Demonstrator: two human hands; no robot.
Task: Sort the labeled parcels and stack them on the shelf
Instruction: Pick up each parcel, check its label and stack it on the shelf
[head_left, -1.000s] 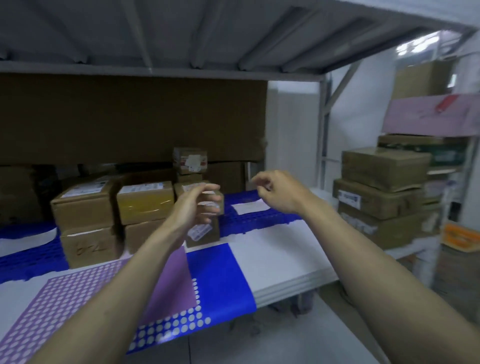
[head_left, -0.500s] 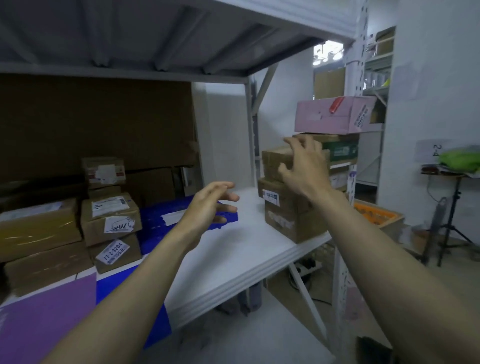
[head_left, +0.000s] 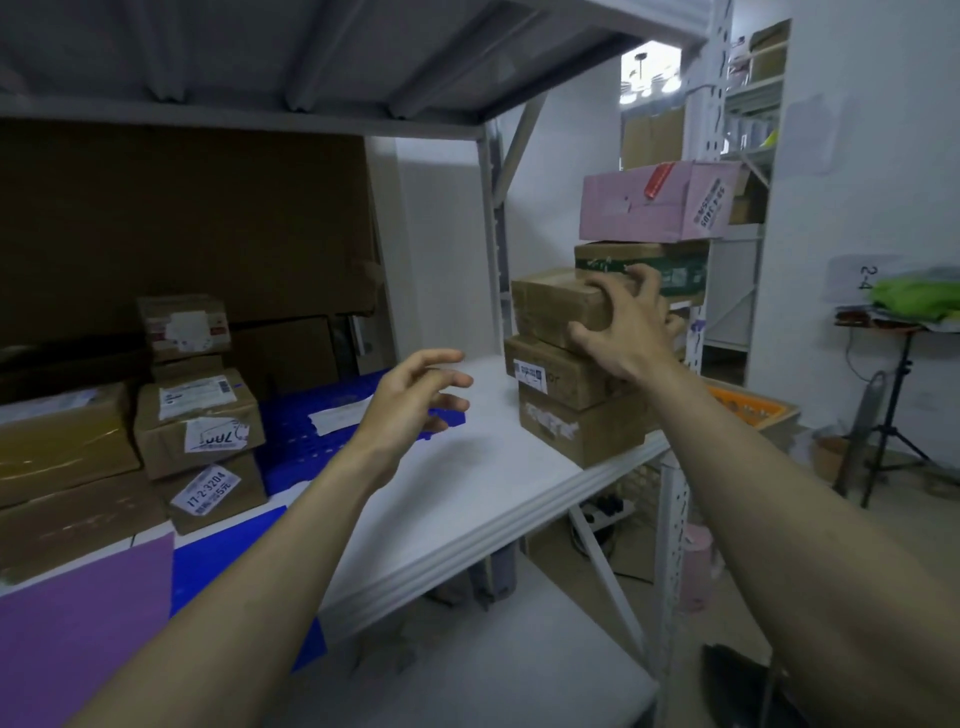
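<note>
Gripping the top brown parcel of a stack at 2 o'clock on the white shelf, right hand curls around its corner; left hand hovers spread, empty.

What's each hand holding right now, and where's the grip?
Right hand grips the top brown parcel of the right-hand stack at its near right corner, fingers curled over the top. Left hand is open, holding nothing.

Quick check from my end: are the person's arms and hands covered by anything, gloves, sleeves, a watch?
No. Both forearms are bare as far as the frame shows. The left hand and right hand wear no gloves, and no watch, ring or wristband is visible on either.
</note>
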